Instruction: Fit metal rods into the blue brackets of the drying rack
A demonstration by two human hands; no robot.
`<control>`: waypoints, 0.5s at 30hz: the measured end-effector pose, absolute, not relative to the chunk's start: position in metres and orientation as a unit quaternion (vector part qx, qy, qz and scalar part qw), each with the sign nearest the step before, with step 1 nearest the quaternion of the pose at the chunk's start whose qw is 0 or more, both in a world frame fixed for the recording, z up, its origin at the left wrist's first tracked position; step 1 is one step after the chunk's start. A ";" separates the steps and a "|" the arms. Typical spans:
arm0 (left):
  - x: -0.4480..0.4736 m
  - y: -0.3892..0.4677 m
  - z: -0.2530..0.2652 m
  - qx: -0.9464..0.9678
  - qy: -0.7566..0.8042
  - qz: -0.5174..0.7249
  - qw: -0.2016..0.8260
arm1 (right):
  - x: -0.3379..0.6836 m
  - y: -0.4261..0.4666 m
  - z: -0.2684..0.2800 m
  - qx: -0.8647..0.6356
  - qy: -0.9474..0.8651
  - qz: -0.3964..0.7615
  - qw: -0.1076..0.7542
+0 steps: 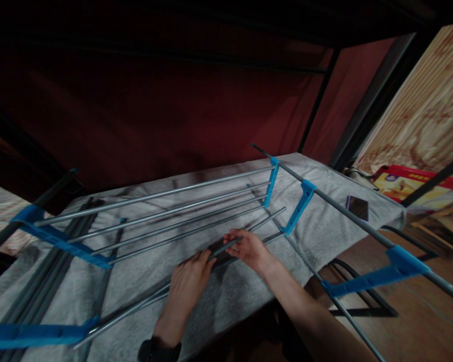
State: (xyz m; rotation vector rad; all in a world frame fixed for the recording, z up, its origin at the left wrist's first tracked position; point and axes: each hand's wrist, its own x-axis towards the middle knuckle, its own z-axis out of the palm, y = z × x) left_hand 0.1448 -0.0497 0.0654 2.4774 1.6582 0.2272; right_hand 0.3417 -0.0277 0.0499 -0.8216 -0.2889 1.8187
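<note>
A thin grey metal rod (268, 218) runs slantwise across the middle, and both hands are on it. My left hand (191, 279) is closed over the rod, palm down. My right hand (249, 251) holds it farther along, fingers curled around it with the palm turned partly up. Beneath the hands, a second rod (275, 237) reaches toward a blue plastic bracket (298, 208) on the right. Several fixed rods (166, 195) lie beyond, spanning between the far blue bracket (271, 182) and the left blue bracket (62, 241).
A grey cloth (230, 306) covers the surface. Loose dark tubes (49, 271) lie at the left. A long tube (347, 213) crosses the right side through another blue bracket (377, 274). Near the right edge are a phone (357, 208) and a red-yellow box (411, 186).
</note>
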 end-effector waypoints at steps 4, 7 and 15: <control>0.144 -0.048 0.064 0.829 0.545 0.114 0.048 | 0.323 -0.032 0.043 -0.291 -0.208 0.795 0.490; 0.141 -0.048 0.063 0.827 0.548 0.124 0.017 | 0.321 -0.025 0.037 -0.325 -0.199 0.771 0.510; 0.125 -0.049 0.070 0.800 0.579 0.149 -0.050 | 0.349 -0.011 0.041 -0.387 -0.110 0.682 0.611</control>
